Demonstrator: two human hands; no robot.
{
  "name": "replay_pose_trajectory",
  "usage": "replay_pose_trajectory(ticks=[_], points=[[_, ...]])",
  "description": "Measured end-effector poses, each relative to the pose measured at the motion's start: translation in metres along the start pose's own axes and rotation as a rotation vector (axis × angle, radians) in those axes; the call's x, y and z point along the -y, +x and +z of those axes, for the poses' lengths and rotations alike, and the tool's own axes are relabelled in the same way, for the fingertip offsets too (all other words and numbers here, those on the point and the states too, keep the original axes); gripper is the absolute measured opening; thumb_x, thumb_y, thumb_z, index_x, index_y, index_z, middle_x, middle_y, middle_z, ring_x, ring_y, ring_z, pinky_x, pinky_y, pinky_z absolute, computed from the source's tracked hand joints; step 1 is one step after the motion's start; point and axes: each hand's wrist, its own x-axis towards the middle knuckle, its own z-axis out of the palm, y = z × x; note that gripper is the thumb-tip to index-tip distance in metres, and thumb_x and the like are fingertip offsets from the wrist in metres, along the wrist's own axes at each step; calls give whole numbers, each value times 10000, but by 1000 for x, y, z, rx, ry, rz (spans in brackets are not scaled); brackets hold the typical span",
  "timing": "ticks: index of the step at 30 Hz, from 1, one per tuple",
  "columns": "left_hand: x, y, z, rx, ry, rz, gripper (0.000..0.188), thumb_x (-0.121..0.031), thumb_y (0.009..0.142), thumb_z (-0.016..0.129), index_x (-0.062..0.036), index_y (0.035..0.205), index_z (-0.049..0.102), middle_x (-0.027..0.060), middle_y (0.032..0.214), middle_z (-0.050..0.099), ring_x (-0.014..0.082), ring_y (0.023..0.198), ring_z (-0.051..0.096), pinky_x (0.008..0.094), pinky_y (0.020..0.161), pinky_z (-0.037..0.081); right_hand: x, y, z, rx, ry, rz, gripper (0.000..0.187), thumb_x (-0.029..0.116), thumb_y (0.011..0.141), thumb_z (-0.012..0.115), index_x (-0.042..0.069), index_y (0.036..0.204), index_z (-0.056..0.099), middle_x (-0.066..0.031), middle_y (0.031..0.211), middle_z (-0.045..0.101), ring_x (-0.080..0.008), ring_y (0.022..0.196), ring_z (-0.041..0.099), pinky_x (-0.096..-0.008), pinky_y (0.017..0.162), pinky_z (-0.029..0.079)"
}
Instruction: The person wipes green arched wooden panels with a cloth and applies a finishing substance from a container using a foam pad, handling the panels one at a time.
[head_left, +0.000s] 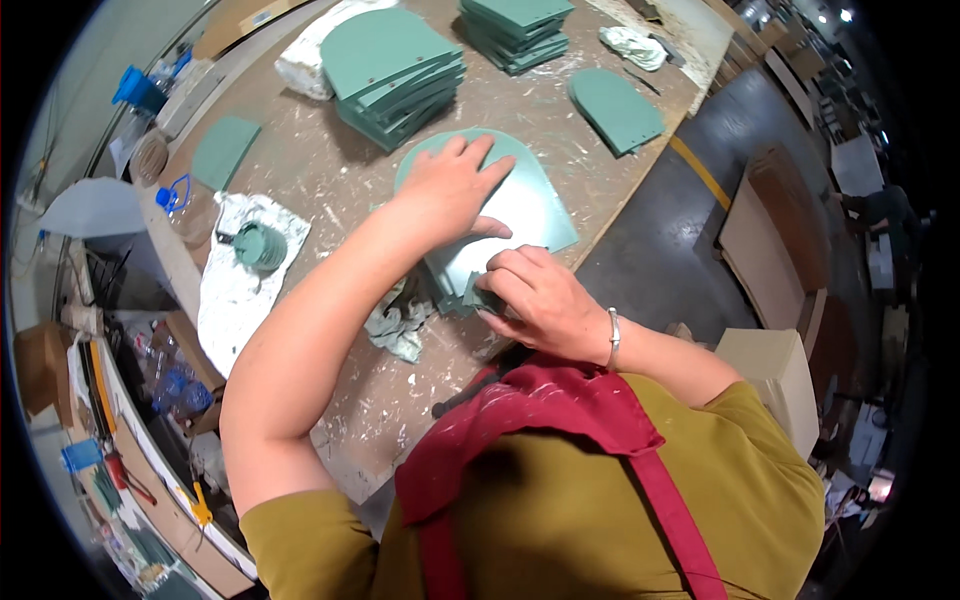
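My left hand (pixel 452 186) lies flat with spread fingers on a green arch-shaped panel (pixel 530 205) that rests on the workbench (pixel 330 180). At the panel's near edge my right hand (pixel 535 298), a bracelet at its wrist, pinches a small green-grey pad (pixel 476 293) and presses it against that edge. A crumpled paint-stained rag (pixel 400 325) lies just left of the right hand.
Two stacks of green arch panels (pixel 392 72) (pixel 516 30) stand at the back, with single panels (pixel 616 108) (pixel 224 150) at right and left. A round green can (pixel 260 245) sits on white wrapping. The bench edge runs at right, with boards (pixel 775 250) on the floor beyond.
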Motion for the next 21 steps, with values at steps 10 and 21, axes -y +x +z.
replay_pose_trajectory(ticks=[10, 21], points=[[-5, -2, -8, 21, -10, -16, 840, -559, 756, 727, -149, 1440, 463, 146, 1495, 404, 389, 1335, 412, 527, 1034, 409, -45, -62, -55, -127, -223, 303, 318, 120, 748, 753, 30, 991, 569, -133, 946, 555, -325, 889, 566, -399, 786, 484], [-5, -183, 84, -204, -139, -704, 602, -255, 874, 670, -55, 1407, 474, 220, 1541, 324, 399, 1391, 342, 509, 1147, 263, -66, -35, -76, -523, 958, 768, 217, 203, 955, 658, 39, 1096, 635, -21, 1002, 630, -122, 905, 588, -283, 815, 485]])
